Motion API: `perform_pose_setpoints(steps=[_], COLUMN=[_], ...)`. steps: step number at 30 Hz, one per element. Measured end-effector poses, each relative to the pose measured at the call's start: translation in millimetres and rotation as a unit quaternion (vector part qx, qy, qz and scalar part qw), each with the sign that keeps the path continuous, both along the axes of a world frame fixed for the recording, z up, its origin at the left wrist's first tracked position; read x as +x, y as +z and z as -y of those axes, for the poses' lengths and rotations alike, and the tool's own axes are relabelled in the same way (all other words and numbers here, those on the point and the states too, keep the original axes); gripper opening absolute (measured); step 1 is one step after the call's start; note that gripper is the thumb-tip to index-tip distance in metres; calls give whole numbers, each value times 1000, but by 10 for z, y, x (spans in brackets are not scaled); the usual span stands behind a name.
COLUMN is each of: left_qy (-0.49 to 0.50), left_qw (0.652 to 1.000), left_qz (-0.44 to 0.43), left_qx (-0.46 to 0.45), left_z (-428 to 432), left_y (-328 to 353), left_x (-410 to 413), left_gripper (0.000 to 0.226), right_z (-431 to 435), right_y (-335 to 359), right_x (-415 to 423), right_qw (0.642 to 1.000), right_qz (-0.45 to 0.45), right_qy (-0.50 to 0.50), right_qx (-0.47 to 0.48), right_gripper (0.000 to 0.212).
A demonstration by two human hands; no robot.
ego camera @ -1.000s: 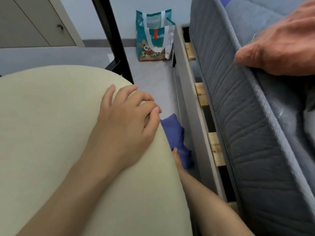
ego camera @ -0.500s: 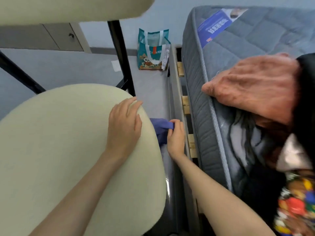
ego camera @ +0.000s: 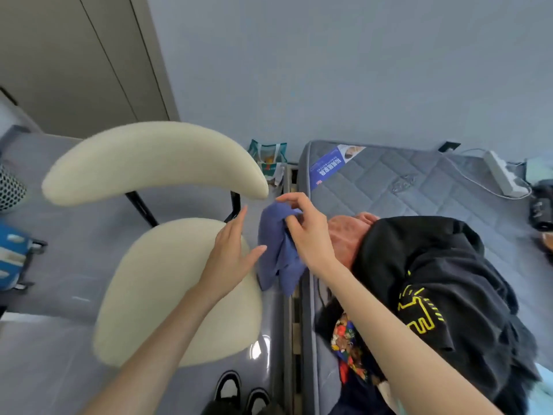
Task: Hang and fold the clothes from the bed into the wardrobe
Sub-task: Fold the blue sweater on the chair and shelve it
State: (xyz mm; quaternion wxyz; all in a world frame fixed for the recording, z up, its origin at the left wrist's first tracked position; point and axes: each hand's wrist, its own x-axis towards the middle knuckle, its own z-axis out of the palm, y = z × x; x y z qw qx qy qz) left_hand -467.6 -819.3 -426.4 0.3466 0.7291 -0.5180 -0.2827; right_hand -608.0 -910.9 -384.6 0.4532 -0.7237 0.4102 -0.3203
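the blue garment point(ego camera: 279, 253) is hanging bunched in the gap between the cream chair point(ego camera: 167, 283) and the bed point(ego camera: 398, 187), and the right hand point(ego camera: 305, 235) is pinching only its top edge. the left hand point(ego camera: 230, 250) is hovering open beside it, holding nothing. with so little cloth gripped, it is likely risking a slip down to the floor, or the loose end snagging on the bed frame point(ego camera: 294, 295) beside the piled dark clothes point(ego camera: 434, 295).
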Motion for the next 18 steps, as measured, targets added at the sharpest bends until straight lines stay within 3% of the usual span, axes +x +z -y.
perform_pose_setpoints(steps=[5,8,13,16,18], left_qy=[-8,9,18,59,136], left_qw=[999,999,996,990,986], left_qz=[-8,-29,-88,-131,-94], left_qx=[-35,-24,-15,-10,-25], left_z=[-265,-587,-1193,-1469,-1631], left_y=[849,1184,1474,1492,1455], left_x=[85,171,260,275,356], left_gripper=[28,11,5,9,22], right_z=[-148,-184,-343,-619,-811], right_y=[997,1347,1690,1838,1900], right_x=[-9,11,183,380,498], right_qw=[996,994,993,980,964], right_qz=[-5,-21,-20,32,37], right_qy=[79,92,104,193,259], right_qx=[-34,-57,-60,21,43], right_gripper=[23,25,28,34,32])
